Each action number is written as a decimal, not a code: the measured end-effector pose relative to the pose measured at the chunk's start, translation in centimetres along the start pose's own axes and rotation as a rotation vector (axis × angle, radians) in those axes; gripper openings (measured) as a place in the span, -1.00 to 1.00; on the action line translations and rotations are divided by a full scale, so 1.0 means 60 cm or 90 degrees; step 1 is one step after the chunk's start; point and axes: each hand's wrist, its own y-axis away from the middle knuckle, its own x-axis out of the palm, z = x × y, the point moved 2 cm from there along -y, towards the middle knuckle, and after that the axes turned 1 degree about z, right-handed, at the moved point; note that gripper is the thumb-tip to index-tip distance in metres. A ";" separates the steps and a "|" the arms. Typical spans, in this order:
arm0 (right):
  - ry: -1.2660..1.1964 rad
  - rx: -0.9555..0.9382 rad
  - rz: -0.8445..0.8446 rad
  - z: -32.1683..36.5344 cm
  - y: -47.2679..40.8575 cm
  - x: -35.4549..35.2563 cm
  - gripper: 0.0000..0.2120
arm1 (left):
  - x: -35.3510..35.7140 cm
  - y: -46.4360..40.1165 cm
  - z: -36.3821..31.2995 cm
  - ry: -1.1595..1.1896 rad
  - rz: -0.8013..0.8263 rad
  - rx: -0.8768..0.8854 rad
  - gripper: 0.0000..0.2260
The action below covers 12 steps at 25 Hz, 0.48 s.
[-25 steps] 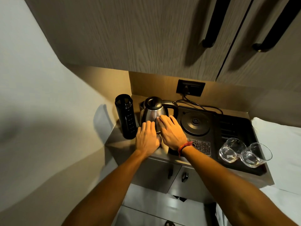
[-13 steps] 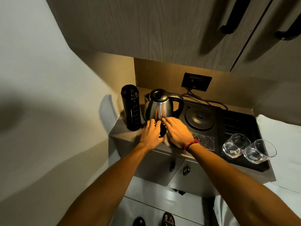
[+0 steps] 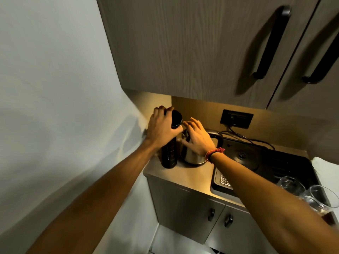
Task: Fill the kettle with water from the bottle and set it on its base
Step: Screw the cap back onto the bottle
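Observation:
A tall black bottle [image 3: 169, 155] stands upright on the counter at the left, next to a steel kettle [image 3: 192, 155] with a black handle. My left hand [image 3: 161, 129] is wrapped around the bottle's upper part, just under its open rim. My right hand [image 3: 197, 139] lies over the kettle's top and hides the lid; whether it grips the kettle I cannot tell. The round black kettle base [image 3: 242, 156] sits on a dark tray [image 3: 286, 162] to the right of the kettle, with nothing on it.
Two empty glasses [image 3: 304, 191] stand at the tray's right end. A wall socket [image 3: 236, 119] with a cable is behind the base. Wooden cabinet doors with black handles [image 3: 271, 44] hang close overhead. A wall bounds the left; a white cloth [image 3: 326, 165] lies far right.
Both hands rose from the counter in front of the kettle. The left hand went left and took hold of the bottle; the right hand came to rest on the kettle's top. The camera tilted up.

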 end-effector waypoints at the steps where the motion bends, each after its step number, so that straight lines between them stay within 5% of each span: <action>1: -0.017 0.016 0.019 0.015 -0.009 0.007 -0.13 | -0.003 -0.008 0.016 0.019 0.042 -0.031 -0.31; 12: -0.088 0.090 0.014 0.065 -0.047 0.028 -0.26 | -0.004 -0.061 0.053 -0.024 0.309 0.022 -0.35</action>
